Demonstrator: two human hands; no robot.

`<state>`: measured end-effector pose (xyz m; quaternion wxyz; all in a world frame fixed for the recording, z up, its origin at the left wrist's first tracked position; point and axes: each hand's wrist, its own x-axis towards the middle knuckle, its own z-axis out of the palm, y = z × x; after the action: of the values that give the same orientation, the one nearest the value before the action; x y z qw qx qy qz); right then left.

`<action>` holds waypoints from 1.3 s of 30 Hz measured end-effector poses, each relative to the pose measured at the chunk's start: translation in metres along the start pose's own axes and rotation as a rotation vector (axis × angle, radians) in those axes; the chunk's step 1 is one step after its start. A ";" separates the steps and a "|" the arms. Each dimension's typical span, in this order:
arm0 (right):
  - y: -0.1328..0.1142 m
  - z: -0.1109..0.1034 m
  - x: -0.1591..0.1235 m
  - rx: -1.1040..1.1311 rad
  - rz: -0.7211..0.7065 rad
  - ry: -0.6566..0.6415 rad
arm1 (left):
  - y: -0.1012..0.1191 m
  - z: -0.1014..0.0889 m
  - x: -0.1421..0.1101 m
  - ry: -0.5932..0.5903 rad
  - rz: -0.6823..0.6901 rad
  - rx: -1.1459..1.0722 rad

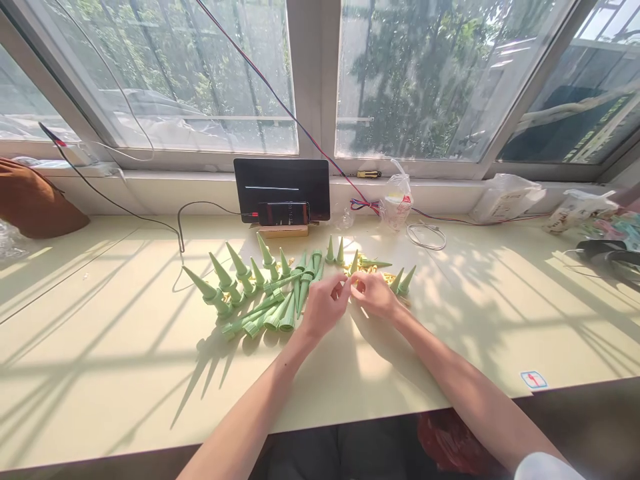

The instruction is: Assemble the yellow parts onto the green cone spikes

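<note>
My left hand [327, 301] and my right hand [374, 293] meet over the middle of the table, fingertips pinched together. What lies between the fingertips is too small and hidden to name. Just beyond them are small yellow pieces [367, 264] and a green plastic cone-shaped spike [355, 261] standing upright. Left of my hands, several green spikes [274, 313] lie in a loose heap, open ends toward me. Behind that heap runs a slanting row of upright spikes [220, 272] with ringed bases. Two more spikes [403, 281] stand right of my right hand.
A dark tablet [281, 187] leans by the window with a phone [284, 213] before it on a small wooden block [284, 231]. A bagged cup [397, 203], a coiled cable [426, 236] and plastic bags [507, 198] sit at the back right. A brown bag [37, 200] is far left.
</note>
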<state>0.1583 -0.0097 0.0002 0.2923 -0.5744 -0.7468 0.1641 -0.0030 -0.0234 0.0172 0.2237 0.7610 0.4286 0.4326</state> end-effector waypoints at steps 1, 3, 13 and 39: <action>0.000 0.000 0.000 -0.014 -0.007 -0.016 | 0.000 0.002 -0.001 -0.024 0.021 0.011; 0.000 0.000 -0.001 -0.035 -0.017 -0.041 | -0.002 0.004 -0.003 -0.068 0.059 0.031; -0.002 0.001 -0.002 -0.082 0.003 -0.102 | -0.007 0.008 -0.005 -0.100 0.078 0.057; -0.009 -0.001 0.000 0.428 0.061 0.154 | -0.005 0.003 -0.001 0.028 0.049 0.040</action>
<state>0.1525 -0.0126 0.0058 0.4587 -0.5323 -0.6527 0.2833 -0.0026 -0.0215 0.0120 0.1919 0.7694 0.4216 0.4399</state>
